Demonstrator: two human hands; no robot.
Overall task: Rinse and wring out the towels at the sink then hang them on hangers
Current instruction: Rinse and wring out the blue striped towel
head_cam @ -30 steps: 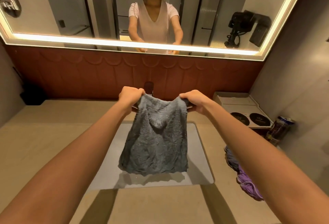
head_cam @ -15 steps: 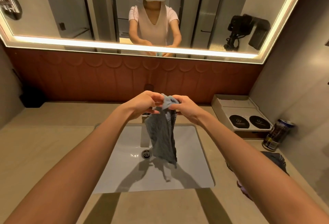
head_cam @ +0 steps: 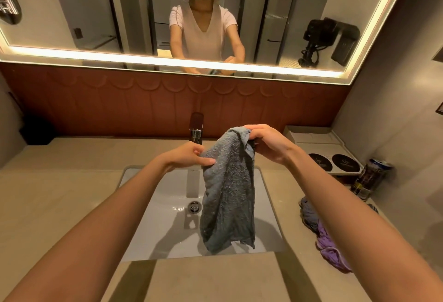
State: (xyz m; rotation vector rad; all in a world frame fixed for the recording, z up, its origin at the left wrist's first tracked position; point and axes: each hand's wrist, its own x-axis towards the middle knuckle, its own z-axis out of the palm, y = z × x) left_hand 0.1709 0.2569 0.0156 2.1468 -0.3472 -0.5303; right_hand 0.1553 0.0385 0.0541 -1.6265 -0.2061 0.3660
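Head view: a grey towel (head_cam: pixel 227 196) is held up over the white sink (head_cam: pixel 268 208), hanging folded lengthwise, its lower edge above the front part of the basin and clear of the drain (head_cam: pixel 194 206). Its top corner is gripped in the right hand (head_cam: pixel 268 144), whose fingers are closed around a bunched fold. The towel's left edge, a little lower, is pinched by the left hand (head_cam: pixel 189 156) between thumb and fingertips. Both forearms are stretched forward from the lower corners of the frame.

Behind the towel, a chrome tap (head_cam: pixel 196 131) is seen at the back of the basin, partly hidden by the left hand; whether water is running cannot be told. The sink is set into a beige counter (head_cam: pixel 60 193). To the right of the basin, a pile of further cloths (head_cam: pixel 323 232), grey and purple, is lying on the counter, partly covered by the right forearm. Beyond it a dark can (head_cam: pixel 370 177) is standing near the wall, beside a white tray (head_cam: pixel 318 148) with two dark round coasters. Above a reddish-brown panelled wall strip, a lit mirror (head_cam: pixel 96 13) is mounted, in which the person is reflected.
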